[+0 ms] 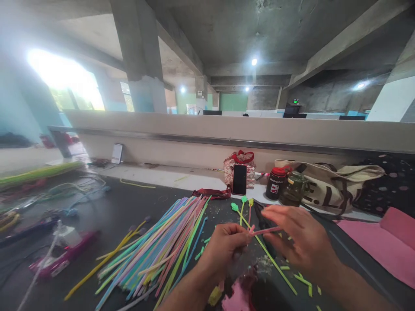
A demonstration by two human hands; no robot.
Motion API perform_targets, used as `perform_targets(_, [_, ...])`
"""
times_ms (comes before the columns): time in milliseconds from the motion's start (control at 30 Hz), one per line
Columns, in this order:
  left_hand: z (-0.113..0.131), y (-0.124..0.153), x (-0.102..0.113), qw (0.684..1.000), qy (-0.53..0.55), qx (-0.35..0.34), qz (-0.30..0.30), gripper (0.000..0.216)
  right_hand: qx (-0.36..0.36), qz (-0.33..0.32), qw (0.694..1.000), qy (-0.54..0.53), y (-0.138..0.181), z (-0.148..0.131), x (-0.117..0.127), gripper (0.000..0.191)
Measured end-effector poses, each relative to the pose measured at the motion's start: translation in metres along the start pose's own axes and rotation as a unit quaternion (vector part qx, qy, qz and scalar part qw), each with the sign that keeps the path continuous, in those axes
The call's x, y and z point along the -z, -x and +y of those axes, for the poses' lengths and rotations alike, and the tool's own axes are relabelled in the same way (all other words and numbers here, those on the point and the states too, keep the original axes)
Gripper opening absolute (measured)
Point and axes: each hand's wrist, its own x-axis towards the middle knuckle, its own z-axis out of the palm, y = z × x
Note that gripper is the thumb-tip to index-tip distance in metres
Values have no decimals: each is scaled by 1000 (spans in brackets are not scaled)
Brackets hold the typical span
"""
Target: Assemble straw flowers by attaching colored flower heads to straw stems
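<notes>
My left hand (228,239) pinches a pink pipe cleaner (264,231) near its bent, looped end. The pipe cleaner's straight part runs right, into the gap between the thumb and fingers of my right hand (301,233), which are spread apart. Just beyond my hands lie pipe-cleaner stems with fuzzy heads: a green one (234,207), another green one (244,199) and a yellow one (250,202). To the left of my left hand is a large bundle of pastel pipe cleaners (158,242). Short yellow-green cut pieces (303,280) are scattered below my right hand.
A dark phone (239,179) leans on a patterned bag (229,163). Beside it stand a red-lidded jar (276,183), a green bottle (293,188) and a canvas tote (330,183). Pink sheets (372,246) lie right; a purple power strip (78,250) with cords lies left.
</notes>
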Motion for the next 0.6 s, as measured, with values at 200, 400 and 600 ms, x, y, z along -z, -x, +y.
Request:
perform_targets(200, [5, 5, -5, 997, 67, 30, -38, 15, 136, -58, 985, 87, -6, -10, -4, 18])
perform_targets(400, [5, 7, -3, 998, -14, -37, -45, 14, 22, -184, 983, -16, -10, -5, -1, 21])
perform_targets(600, [8, 14, 2, 924, -293, -245, -37, 12, -366, -351, 761, -404, -11, -1, -10, 14])
